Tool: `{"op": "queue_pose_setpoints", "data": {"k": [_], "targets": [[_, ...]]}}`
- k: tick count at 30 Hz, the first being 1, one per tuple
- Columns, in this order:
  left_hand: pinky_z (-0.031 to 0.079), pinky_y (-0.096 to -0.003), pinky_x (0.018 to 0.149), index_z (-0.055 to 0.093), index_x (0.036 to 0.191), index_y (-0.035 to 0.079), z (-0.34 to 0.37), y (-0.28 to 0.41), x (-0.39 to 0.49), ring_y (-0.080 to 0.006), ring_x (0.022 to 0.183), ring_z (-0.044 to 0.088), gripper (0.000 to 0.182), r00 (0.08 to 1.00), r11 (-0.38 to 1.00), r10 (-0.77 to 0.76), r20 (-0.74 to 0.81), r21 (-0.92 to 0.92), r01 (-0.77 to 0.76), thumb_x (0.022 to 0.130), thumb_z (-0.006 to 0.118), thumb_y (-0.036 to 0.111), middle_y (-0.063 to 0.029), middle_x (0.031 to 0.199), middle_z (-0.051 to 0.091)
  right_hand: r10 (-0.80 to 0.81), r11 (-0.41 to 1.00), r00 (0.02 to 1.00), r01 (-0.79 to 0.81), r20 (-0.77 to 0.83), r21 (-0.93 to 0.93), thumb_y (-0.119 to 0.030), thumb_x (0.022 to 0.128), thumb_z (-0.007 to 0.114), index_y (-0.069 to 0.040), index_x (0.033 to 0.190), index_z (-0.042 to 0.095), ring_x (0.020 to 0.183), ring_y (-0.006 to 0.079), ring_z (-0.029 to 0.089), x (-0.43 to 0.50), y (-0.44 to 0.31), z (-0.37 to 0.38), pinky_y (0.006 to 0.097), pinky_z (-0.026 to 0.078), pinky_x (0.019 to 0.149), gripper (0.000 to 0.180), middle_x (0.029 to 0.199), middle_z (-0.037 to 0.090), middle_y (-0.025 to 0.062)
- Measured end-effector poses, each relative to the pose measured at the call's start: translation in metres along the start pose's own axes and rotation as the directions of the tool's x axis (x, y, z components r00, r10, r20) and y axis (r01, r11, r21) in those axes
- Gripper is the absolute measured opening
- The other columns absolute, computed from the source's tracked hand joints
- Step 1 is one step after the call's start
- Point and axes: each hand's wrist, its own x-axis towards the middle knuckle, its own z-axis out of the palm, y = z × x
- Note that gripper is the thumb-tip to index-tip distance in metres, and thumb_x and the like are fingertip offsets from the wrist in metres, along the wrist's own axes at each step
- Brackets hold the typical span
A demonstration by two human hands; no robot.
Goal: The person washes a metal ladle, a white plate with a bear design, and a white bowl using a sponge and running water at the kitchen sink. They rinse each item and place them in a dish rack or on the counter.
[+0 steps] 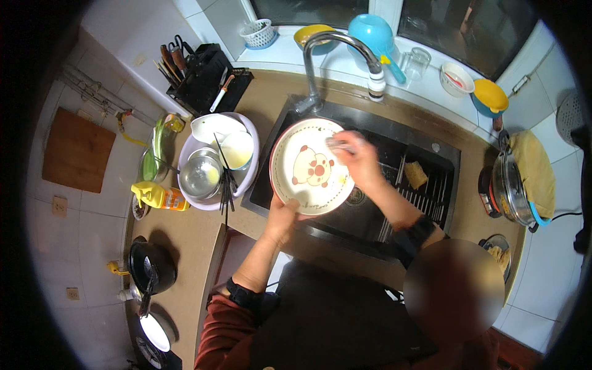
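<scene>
A round white plate with a cartoon animal print (312,166) is tilted above the dark sink (333,240). My left hand (283,217) grips its lower rim, thumb on the inner face. Over the plate's right side is my right hand (355,155), blurred, with its fingers closed on a small greyish scrubber (340,144); its exact kind is unclear. Bits of food cling to the plate near the right rim. The chrome faucet (309,60) arches behind the plate. A yellow sponge (415,175) lies on the rack at the sink's right.
Left of the sink stands a lilac basin (255,173) with bowls and black chopsticks (227,185). Beyond are a yellow detergent bottle (159,196), a black knife holder (203,60) and a black pot (152,267). Bowls line the windowsill; a lidded pan (506,185) stands right.
</scene>
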Motion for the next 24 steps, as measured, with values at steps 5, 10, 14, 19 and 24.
{"op": "queue_pose_setpoints", "data": {"k": [5,10,14,19,24], "targets": [[0.057,-0.0423,0.081,0.028,0.136,0.007,0.009,0.011,-0.007,-0.0313,0.109,0.056,0.056,0.995,0.997,-0.068,0.077,-0.036,0.071,0.083,0.034,-0.007,-0.0176,0.129,0.045,-0.300,0.950,0.872,0.311,0.387,0.036,0.002,0.077,0.057,-0.008,0.096,0.063,0.100,0.0292,0.050,-0.037,-0.010,0.043,0.0383,0.041,0.089,0.023,0.097,0.056,0.0103],[0.057,-0.0426,0.079,0.035,0.130,0.003,0.002,0.019,-0.016,-0.0294,0.102,0.058,0.056,0.997,0.996,-0.054,0.058,-0.063,0.058,0.076,0.038,-0.008,-0.0177,0.120,0.050,-0.115,0.856,0.726,0.419,0.678,-0.304,-0.002,0.080,0.055,-0.008,0.094,0.065,0.104,0.0249,0.049,-0.063,-0.001,-0.002,0.0382,0.040,0.090,0.018,0.100,0.055,0.0078],[0.057,-0.0406,0.080,0.037,0.128,0.000,-0.002,0.016,-0.014,-0.0299,0.102,0.059,0.055,0.993,0.994,-0.111,0.051,0.026,0.110,0.075,0.041,-0.010,-0.0176,0.117,0.053,-0.042,0.586,0.640,0.638,0.767,-0.500,-0.012,0.078,0.055,-0.012,0.089,0.069,0.102,0.0223,0.047,-0.038,0.000,-0.043,0.0379,0.037,0.087,0.017,0.100,0.056,0.0048],[0.060,-0.0412,0.073,0.031,0.131,-0.002,-0.009,0.019,0.001,-0.0330,0.103,0.059,0.055,0.982,0.997,-0.043,0.185,0.072,0.030,0.077,0.036,-0.014,-0.0221,0.122,0.049,-0.097,0.641,0.887,0.403,0.451,-0.654,-0.010,0.079,0.055,-0.011,0.093,0.068,0.092,0.0254,0.053,-0.021,-0.023,-0.043,0.0382,0.039,0.078,0.019,0.100,0.059,0.0049],[0.061,-0.0435,0.070,0.028,0.133,0.004,-0.005,0.012,0.004,-0.0364,0.102,0.059,0.057,0.961,0.998,0.053,0.272,-0.047,-0.042,0.079,0.033,-0.013,-0.0226,0.123,0.047,-0.011,0.742,0.906,0.291,0.423,-0.604,-0.009,0.083,0.048,-0.008,0.101,0.063,0.104,0.0261,0.054,-0.088,-0.014,0.026,0.0389,0.041,0.090,0.023,0.105,0.059,0.0108]]}}
